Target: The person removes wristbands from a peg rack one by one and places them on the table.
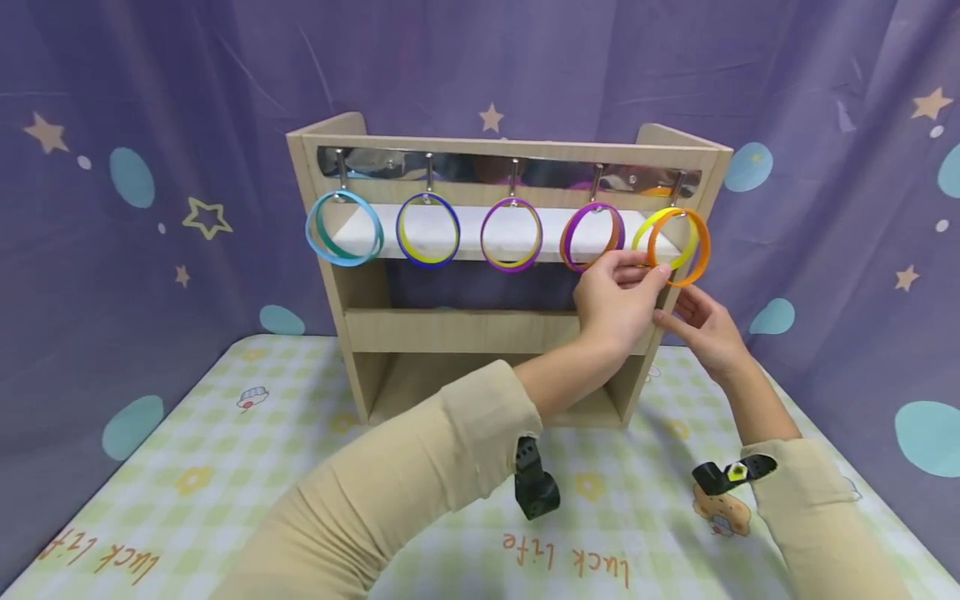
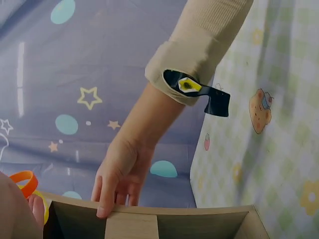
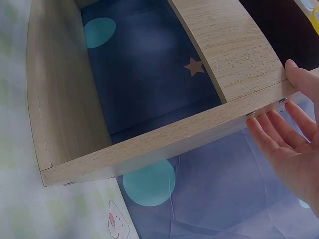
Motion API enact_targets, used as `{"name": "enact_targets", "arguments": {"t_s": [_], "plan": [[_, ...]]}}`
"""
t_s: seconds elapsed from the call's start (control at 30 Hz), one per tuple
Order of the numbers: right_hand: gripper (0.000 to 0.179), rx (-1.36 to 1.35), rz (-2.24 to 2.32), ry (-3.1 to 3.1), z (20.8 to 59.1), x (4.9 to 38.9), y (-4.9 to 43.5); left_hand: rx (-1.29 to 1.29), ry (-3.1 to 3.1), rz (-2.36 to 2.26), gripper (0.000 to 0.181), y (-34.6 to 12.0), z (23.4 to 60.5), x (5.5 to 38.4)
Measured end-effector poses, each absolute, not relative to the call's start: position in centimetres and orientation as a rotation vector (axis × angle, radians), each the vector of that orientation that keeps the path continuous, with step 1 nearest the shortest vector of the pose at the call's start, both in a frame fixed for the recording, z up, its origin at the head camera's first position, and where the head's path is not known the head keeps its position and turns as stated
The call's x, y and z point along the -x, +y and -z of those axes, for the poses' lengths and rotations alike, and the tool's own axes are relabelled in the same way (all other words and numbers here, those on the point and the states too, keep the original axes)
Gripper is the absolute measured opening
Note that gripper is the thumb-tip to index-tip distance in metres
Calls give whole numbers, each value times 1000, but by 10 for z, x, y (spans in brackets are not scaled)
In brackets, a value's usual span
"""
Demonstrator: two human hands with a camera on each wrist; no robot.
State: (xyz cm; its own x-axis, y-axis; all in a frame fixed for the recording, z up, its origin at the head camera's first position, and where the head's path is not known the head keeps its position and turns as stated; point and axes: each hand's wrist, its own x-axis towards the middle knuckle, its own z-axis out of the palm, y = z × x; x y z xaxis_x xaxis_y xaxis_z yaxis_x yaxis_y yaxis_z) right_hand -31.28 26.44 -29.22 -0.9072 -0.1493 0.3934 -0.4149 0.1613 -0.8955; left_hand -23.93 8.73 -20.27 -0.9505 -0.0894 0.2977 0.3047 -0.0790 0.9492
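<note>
At the rack's right end, my left hand (image 1: pixel 615 304) pinches the edge of an orange silicone wristband (image 1: pixel 703 246) between thumb and fingers. That band and a yellow wristband (image 1: pixel 641 233) hang at the rightmost hook (image 1: pixel 678 187); the left wrist view shows the orange band (image 2: pixel 31 183) beside the hand's edge. My right hand (image 1: pixel 708 333) grips the right side panel of a wooden shelf (image 1: pixel 465 332). In the right wrist view its thumb lies on the panel's front edge (image 3: pixel 164 134), with the fingers against the outer face.
More wristbands hang in pairs from the other hooks: blue and teal (image 1: pixel 309 229), navy and yellow (image 1: pixel 400 237), purple and yellow (image 1: pixel 483 237), purple and orange (image 1: pixel 621 229). Under the shelf lies a checked tablecloth (image 1: pixel 285 467); a purple curtain (image 1: pixel 247 75) stands behind.
</note>
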Motion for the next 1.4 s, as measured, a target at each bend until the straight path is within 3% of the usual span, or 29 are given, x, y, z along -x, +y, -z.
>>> {"name": "enact_targets", "arguments": {"t_s": [0.47, 0.77, 1.03, 1.2, 1.4], "plan": [[50, -592, -1911, -2115, 292, 316, 267, 191, -1777, 2357, 16, 90, 179, 235], [52, -593, -1881, -2120, 290, 316, 265, 335, -1727, 2654, 21, 81, 173, 236], [47, -738, -1997, -1894, 296, 318, 266, 250, -1975, 2726, 18, 73, 194, 237], [34, -652, -1915, -2028, 295, 319, 265, 154, -2075, 2785, 20, 62, 213, 242], [45, -655, -1959, -2063, 296, 320, 267, 79, -2150, 2803, 22, 49, 235, 249]]}}
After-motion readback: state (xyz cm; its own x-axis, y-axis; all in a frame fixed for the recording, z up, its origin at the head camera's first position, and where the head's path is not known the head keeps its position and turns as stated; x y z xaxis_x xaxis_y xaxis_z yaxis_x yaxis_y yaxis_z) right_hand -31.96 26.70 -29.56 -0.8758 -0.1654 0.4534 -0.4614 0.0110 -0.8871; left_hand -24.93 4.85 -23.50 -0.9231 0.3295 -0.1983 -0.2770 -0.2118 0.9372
